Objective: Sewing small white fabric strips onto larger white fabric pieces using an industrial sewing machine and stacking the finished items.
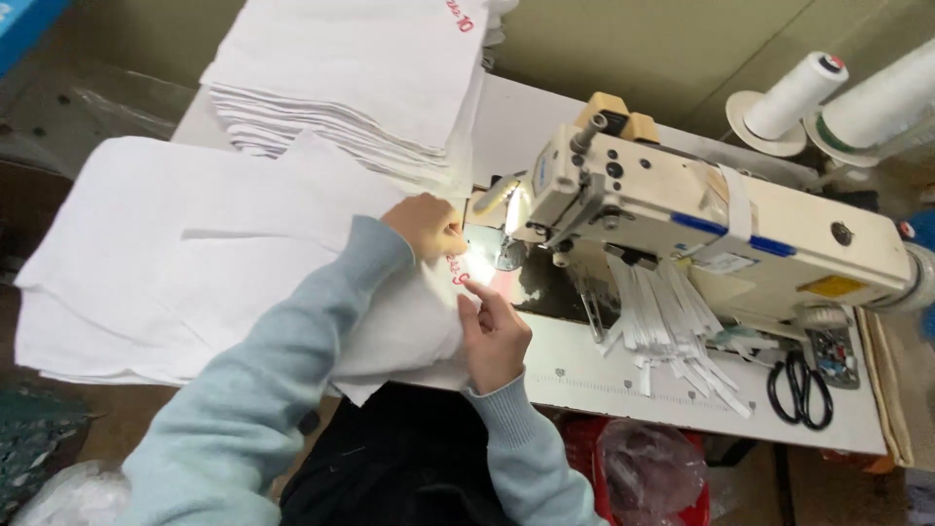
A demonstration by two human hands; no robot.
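1. Our left hand point(426, 225) reaches forward from a bent arm in a pale blue knitted sleeve point(282, 360). Its fingers curl down and pinch the far edge of the white cloth piece point(390, 321), right by the lit needle area.
2. Our right hand point(494, 336) comes up from below, wrist bent, palm down on the same cloth. The index finger stretches straight ahead and presses the fabric flat; the other fingers are loosely bent, so this hand presses rather than grips.
3. The white cloth piece lies under and between both hands, soft and matte, with small red stitched marks between the fingertips. Its edge sits just short of the presser foot point(508, 255), which is just ahead of the right hand.
4. To the left of the left hand spreads a broad, loosely layered heap of white cloth point(166, 263), with folded corners and soft edges.
5. Beyond the left hand stands a neat stack of white cloths point(360, 78), its edges showing many thin layers.
6. To the right of both hands is the cream industrial sewing machine point(721, 229), hard and glossy, with blue stripes and a small lamp glowing at the needle.
7. A bundle of white tape strips point(672, 326) hangs from the machine body, fanning out over the white table point(604, 380).
8. Further right lie black-handled scissors point(801, 388); behind the machine stand two white thread cones point(794, 95).
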